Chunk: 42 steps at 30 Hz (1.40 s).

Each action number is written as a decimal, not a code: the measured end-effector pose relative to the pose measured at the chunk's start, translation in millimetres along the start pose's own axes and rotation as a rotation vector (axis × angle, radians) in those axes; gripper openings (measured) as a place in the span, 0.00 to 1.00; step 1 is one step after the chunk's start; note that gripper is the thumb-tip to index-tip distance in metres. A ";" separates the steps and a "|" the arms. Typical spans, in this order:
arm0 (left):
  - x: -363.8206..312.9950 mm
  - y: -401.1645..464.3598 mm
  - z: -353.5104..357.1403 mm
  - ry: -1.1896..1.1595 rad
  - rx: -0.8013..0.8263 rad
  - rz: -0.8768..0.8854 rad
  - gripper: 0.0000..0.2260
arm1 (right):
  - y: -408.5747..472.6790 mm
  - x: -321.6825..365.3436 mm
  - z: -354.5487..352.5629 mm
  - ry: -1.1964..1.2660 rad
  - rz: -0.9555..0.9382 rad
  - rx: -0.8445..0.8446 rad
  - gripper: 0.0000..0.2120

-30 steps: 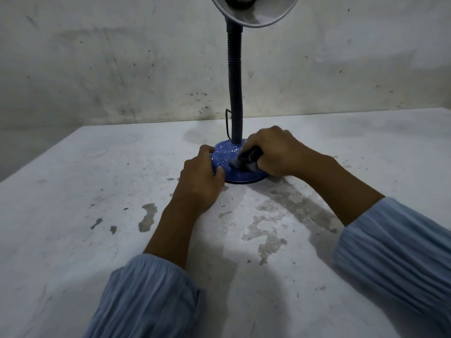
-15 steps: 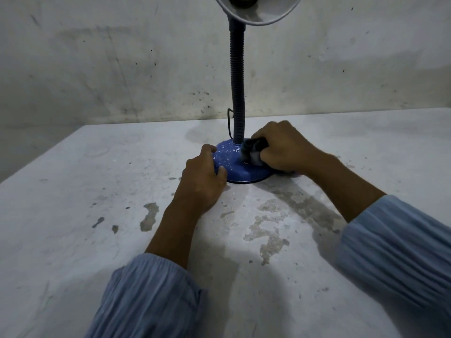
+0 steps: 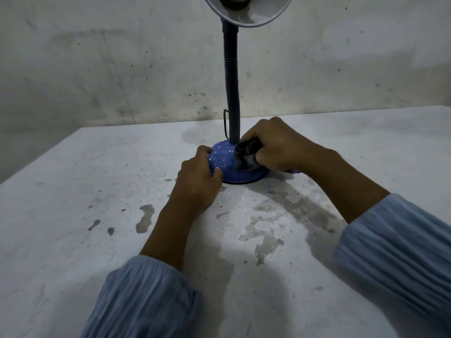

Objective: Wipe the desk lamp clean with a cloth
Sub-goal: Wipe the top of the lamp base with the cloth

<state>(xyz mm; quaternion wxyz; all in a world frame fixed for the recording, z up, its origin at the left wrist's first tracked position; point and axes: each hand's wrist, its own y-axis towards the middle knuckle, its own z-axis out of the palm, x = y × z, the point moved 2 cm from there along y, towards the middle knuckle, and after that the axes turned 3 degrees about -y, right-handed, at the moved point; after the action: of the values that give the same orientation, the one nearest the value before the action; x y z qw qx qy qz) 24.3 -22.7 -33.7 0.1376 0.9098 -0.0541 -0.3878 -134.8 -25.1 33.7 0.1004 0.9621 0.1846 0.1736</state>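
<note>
The desk lamp stands at the middle of the table, with a round blue speckled base (image 3: pixel 223 159), a dark ribbed gooseneck (image 3: pixel 231 93) and a pale shade (image 3: pixel 249 11) cut off by the top edge. My left hand (image 3: pixel 197 184) grips the base's left rim, fingers curled over it and thumb against its front. My right hand (image 3: pixel 275 145) holds a bunched dark cloth (image 3: pixel 247 154) and presses it on the right side of the base, close to the foot of the neck. The base's right part is hidden behind that hand.
The worn white table (image 3: pixel 97 203) has grey patches where paint has flaked off, in front of the lamp and to the left. A stained wall (image 3: pixel 122 57) rises right behind the table. A thin black cord (image 3: pixel 225 125) runs down behind the neck.
My right hand has shifted the cloth from the base's front toward the foot of the neck, then slightly down its right side. My left hand has stayed on the left rim.
</note>
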 end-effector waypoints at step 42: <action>-44.1 -13.6 -12.6 -0.780 0.036 0.119 0.17 | -0.1 -23.1 -17.9 1.072 0.293 0.026 0.21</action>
<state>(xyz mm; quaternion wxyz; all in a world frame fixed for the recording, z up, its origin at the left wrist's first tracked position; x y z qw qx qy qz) 2.8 2.0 1.1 0.1129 0.6917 -0.1617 -0.6948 -161.6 -31.7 43.3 -0.0448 0.7560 0.0762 0.6486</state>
